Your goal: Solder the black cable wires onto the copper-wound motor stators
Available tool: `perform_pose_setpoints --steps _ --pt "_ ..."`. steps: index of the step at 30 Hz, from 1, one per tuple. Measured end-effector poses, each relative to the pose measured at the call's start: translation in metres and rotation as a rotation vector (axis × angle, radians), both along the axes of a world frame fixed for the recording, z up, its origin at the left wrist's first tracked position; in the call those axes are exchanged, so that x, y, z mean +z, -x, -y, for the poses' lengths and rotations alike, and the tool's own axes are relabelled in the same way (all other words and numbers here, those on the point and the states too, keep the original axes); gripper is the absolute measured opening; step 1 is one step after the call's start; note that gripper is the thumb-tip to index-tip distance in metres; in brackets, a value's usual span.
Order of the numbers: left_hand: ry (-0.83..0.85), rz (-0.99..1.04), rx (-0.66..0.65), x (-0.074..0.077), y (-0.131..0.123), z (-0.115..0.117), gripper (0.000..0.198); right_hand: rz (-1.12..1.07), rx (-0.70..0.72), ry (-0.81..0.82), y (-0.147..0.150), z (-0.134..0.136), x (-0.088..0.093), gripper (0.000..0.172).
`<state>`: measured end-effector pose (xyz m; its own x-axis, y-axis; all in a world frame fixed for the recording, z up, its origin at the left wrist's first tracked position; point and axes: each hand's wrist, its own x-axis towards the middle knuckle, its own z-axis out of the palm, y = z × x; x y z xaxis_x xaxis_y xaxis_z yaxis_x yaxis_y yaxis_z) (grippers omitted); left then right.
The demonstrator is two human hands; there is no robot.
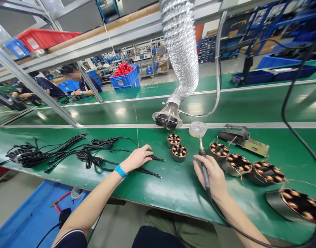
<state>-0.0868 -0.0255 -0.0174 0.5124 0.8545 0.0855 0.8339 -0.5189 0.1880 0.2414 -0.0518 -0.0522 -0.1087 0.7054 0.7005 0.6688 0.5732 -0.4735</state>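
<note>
My right hand (211, 174) is wrapped around a soldering iron (205, 174), whose tip points at a round translucent pot (198, 128); whether they touch I cannot tell. My left hand (137, 157), with a blue wristband, reaches over the ends of several black cables (106, 151), thumb apart from fingers, and nothing shows in its grasp. Two small wound motor stators (179, 152) sit between my hands. To the right of the iron stand several more stators (237, 164) with copper coils and loose wire ends.
A metal soldering iron stand (244, 139) lies behind the right-hand stators. Above the bench hangs a foil exhaust duct (180, 51) with a dark grille. Thin wire comes down from a spool (110, 8). Across the divider are a blue crate (125, 80) and a co-worker (82, 86).
</note>
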Motion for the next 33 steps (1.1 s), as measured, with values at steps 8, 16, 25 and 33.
perform_pose_setpoints --steps 8,16,25,33 --pt "0.106 0.053 -0.057 -0.011 -0.028 0.013 0.014 -0.059 0.070 0.140 0.009 -0.006 0.011 0.035" --pt "0.198 0.297 -0.082 -0.015 -0.044 0.023 0.013 -0.093 0.176 0.211 0.025 -0.016 0.022 0.039" --pt "0.187 0.389 -0.083 -0.008 -0.057 0.021 0.014 -0.129 0.292 0.264 0.032 -0.031 0.014 0.045" --pt "0.163 0.427 -0.121 0.017 -0.066 0.009 0.015 -0.128 0.299 0.289 0.030 -0.036 0.018 0.043"
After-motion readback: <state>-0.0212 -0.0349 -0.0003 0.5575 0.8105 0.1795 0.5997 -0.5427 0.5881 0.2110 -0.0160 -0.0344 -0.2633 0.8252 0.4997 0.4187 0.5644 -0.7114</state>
